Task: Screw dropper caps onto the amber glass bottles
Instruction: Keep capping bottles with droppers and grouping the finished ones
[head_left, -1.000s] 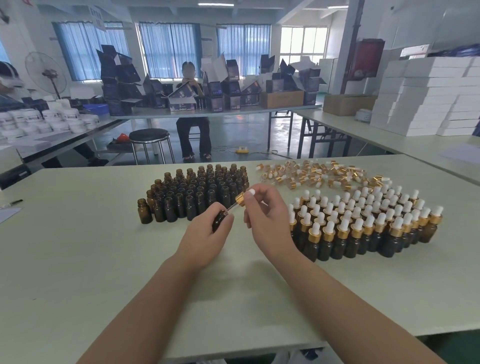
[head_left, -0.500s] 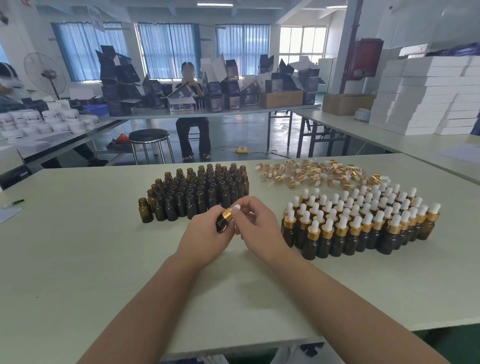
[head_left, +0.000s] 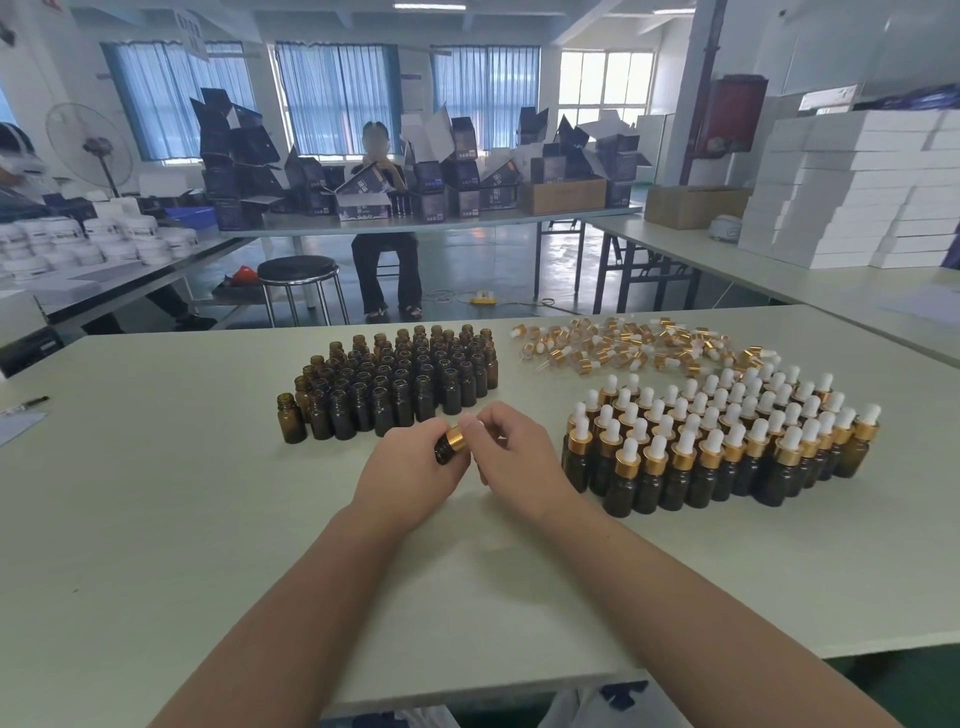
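Nearest, over the pale table: left hand wrapped around one amber bottle, tilted, its neck toward the right. Right hand touching it, fingertips pinching the gold dropper cap seated on that bottle's neck. Just right of the held bottle: capped bottles, upright in a packed cluster, white bulbs on gold collars. Just behind the held bottle: uncapped amber bottles, standing close together, one apart at the left end. Farther behind and to the right of the held bottle: loose dropper caps scattered flat.
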